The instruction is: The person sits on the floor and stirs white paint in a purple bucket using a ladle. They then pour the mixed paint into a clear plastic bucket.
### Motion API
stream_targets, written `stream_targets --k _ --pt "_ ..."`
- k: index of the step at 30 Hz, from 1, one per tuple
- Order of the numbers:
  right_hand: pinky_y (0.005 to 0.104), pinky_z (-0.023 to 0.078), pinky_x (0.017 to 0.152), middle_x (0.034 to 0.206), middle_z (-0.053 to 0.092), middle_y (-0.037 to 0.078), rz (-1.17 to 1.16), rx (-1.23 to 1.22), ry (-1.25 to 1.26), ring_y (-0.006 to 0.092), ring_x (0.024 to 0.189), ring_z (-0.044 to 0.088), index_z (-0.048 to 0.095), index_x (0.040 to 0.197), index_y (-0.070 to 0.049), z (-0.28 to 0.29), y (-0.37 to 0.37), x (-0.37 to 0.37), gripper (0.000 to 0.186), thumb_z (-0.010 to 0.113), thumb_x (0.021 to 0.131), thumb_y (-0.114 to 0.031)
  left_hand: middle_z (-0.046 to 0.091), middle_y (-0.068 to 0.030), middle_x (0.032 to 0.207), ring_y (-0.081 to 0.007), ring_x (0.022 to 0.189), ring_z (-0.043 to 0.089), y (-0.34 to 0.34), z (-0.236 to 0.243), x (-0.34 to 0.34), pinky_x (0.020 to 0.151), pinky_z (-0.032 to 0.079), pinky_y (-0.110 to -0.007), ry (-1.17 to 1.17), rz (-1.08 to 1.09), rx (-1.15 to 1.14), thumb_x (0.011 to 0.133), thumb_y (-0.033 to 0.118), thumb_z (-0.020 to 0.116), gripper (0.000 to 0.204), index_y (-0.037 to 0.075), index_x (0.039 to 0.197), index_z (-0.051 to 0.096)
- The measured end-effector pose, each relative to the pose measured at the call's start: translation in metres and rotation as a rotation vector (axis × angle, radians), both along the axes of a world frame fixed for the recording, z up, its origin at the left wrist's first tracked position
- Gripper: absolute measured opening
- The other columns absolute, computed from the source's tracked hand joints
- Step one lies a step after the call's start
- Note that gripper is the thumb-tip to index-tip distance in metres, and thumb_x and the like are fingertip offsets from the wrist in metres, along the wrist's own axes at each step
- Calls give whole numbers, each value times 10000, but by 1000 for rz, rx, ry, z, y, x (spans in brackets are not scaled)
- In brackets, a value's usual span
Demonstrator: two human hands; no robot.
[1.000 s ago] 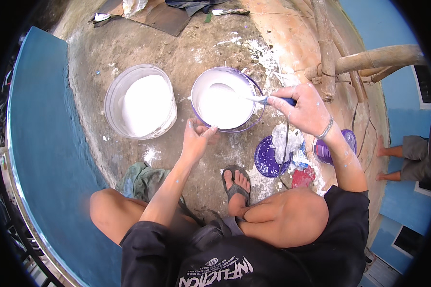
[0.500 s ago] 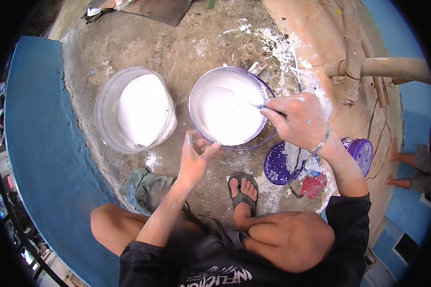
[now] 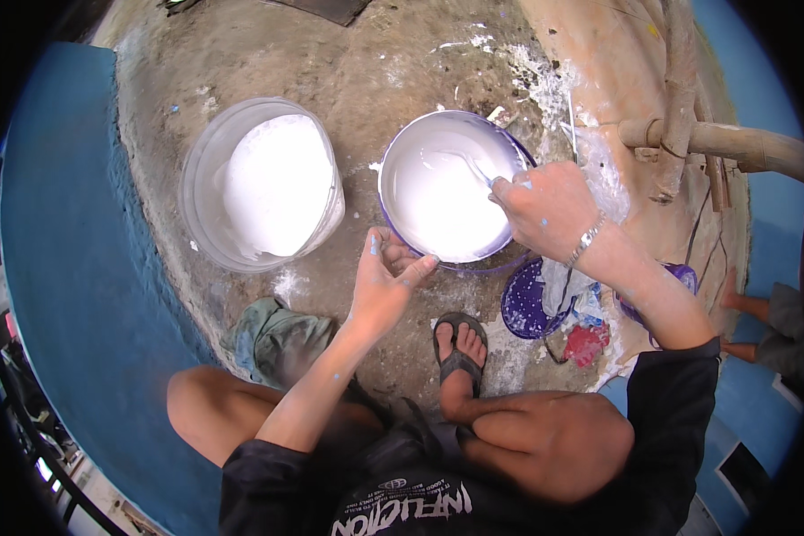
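A purple-rimmed bucket (image 3: 386, 201) of white paint (image 3: 447, 210) stands on the ground before me. My left hand (image 3: 395, 275) grips its near left rim, thumb along the edge. Over the right side of the bucket, my right hand (image 3: 549, 213) is closed round a thin, paint-coated tool (image 3: 482, 171). The tool's far end dips into the paint, so its full shape is hidden. To the left stands a translucent bucket (image 3: 204, 196) holding a thick white mass (image 3: 277, 183). Blue and white specks dot both my hands.
A purple lid (image 3: 525, 308) with plastic scraps and a red rag (image 3: 585, 344) lies at the right, near another purple bucket (image 3: 679, 281). Bamboo poles (image 3: 732, 143) stand far right. Green cloth (image 3: 277, 344) rests near my left knee. A blue wall (image 3: 62, 223) borders the left; another person's legs (image 3: 750, 308) show right.
My view has shifted, so both buckets sit farther right and higher. The right hand has moved leftward relative to the bucket, and more of the tool shows. My left hand stays at the rim.
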State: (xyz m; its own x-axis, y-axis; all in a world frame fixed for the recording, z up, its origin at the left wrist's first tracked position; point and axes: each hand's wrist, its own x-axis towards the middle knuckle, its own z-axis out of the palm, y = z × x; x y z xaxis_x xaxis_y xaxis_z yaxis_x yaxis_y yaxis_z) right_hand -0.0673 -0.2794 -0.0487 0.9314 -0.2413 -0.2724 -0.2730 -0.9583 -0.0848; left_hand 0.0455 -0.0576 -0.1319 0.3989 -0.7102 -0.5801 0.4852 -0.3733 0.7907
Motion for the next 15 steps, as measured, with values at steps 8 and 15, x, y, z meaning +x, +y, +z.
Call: stream_targets --k 8,15 --pt "365 553 727 850 767 209 -468 609 -164 222 751 725 782 1046 38 -52 -4 10 280 693 948 -209 677 -150 966 -145 807 678 1 -35 -2 656 547 -274 226 156 -113 919 54 766 464 -36 1204 411" --pt "318 535 741 877 785 114 -453 703 -64 128 775 672 777 1063 45 -46 11 -5 275 713 943 -194 691 -188 990 -186 821 703 1 -38 -1 682 578 -308 125 145 -183 892 48 785 484 -58 1185 414"
